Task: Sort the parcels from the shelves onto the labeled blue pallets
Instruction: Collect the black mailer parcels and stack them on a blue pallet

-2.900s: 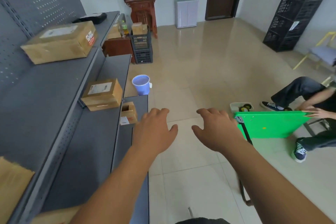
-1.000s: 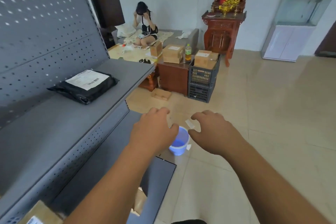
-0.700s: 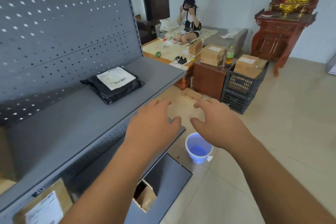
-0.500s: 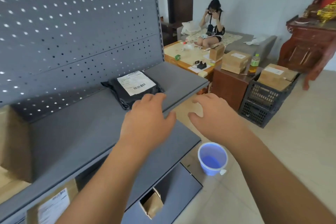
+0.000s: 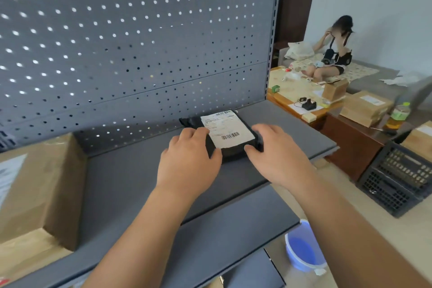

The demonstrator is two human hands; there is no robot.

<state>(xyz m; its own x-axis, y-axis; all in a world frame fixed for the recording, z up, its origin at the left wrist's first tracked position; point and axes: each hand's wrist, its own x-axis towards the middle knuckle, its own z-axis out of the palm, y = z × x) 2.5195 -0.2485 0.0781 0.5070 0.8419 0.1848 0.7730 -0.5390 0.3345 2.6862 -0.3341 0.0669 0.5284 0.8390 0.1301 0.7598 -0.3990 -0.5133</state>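
Note:
A flat black parcel [image 5: 225, 128] with a white barcode label lies on the top grey shelf [image 5: 131, 182], close to the perforated back panel [image 5: 140, 42]. My left hand [image 5: 189, 161] covers the parcel's left edge, its thumb on the near edge. My right hand [image 5: 278, 154] curls over the right edge, thumb also on the near edge. Both hands grip the parcel, which still rests on the shelf. No blue pallet is in view.
A large cardboard box [image 5: 39, 189] stands on the same shelf at the left. On the floor to the right are a blue bucket [image 5: 301, 250] and a black crate [image 5: 397, 180]. Behind them, more boxes [image 5: 364, 107] sit on a brown cabinet, and a seated person [image 5: 334, 54] is farther back.
I have turned left and moved up to the shelf. Both hands, held empty in the air before, have reached forward and closed on the black parcel's sides.

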